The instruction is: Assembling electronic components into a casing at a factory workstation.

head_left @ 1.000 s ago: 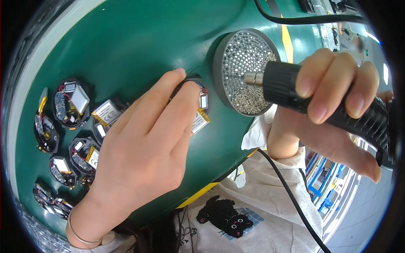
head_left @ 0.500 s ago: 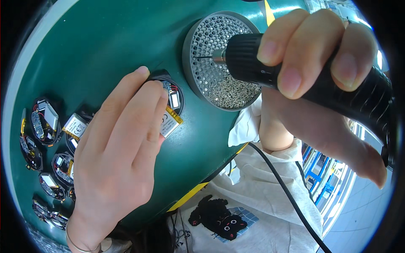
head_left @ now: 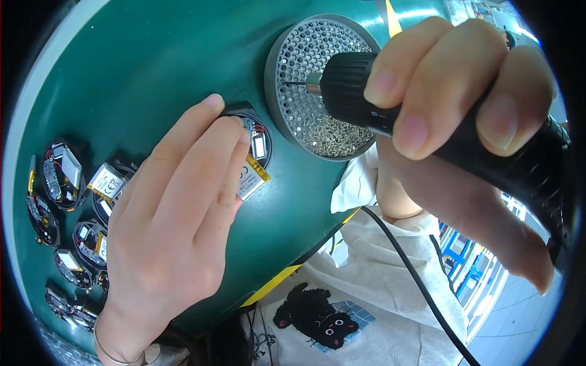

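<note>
My right hand [head_left: 452, 91] is wrapped round a black electric screwdriver [head_left: 354, 85]. Its thin bit points left, over the round grey screw tray [head_left: 273, 116], whose perforated plate has screws standing in many holes and a loose heap of small silver screws [head_left: 336, 135] at its near side. On the green table my left hand [head_left: 177, 201] grips a round black device housing [head_left: 264, 131] with red wires and a circuit board showing inside. A silver battery pouch with yellow tape [head_left: 253, 177] sticks out from under my fingers. The fingers hide much of the housing.
Several more open round housings [head_left: 64, 174] with boards and batteries lie at the left of the green table [head_left: 165, 55]. A black cable [head_left: 415, 274] hangs in front of my light shirt. Yellow-black tape [head_left: 271, 285] marks the near table edge.
My left hand and the housing under it have shifted slightly to the right. The screwdriver has tilted and moved a little left, its bit still over the screw tray.
</note>
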### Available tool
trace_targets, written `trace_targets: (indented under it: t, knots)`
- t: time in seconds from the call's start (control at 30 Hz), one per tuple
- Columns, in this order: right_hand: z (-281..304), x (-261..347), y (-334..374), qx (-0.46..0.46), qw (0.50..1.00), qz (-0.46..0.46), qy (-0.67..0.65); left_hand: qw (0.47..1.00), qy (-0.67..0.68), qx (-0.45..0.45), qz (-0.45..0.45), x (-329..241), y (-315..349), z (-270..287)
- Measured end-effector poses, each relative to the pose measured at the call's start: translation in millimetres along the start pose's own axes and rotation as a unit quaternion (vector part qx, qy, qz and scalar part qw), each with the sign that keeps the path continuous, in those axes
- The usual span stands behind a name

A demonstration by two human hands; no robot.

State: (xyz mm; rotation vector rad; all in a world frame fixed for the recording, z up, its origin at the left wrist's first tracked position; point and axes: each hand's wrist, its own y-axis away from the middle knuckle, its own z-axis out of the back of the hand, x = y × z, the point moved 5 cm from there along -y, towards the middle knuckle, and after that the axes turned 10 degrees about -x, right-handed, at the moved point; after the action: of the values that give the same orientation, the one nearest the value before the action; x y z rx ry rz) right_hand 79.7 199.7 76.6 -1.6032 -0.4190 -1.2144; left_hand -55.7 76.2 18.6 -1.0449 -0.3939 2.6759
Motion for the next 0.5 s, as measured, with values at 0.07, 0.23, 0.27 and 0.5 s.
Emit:
trace_targets:
  t: [0.07,0.23,0.27,0.5]
  knots:
    - [0,0,-1,0.005,1.000,-0.004,0.000,1.000,-0.013,0.000,-0.012,-1,0,-1]
    - [1,1,-2,0.026,1.000,-0.010,0.002,1.000,-0.021,-0.005,-0.019,-3,-2,0]
    - [2,2,-3,0.037,0.999,-0.013,0.005,1.000,-0.022,-0.007,-0.018,-3,-2,0]
    - [13,22,3,-0.030,1.000,-0.002,0.003,0.996,0.044,-0.073,0.018,3,4,-3]
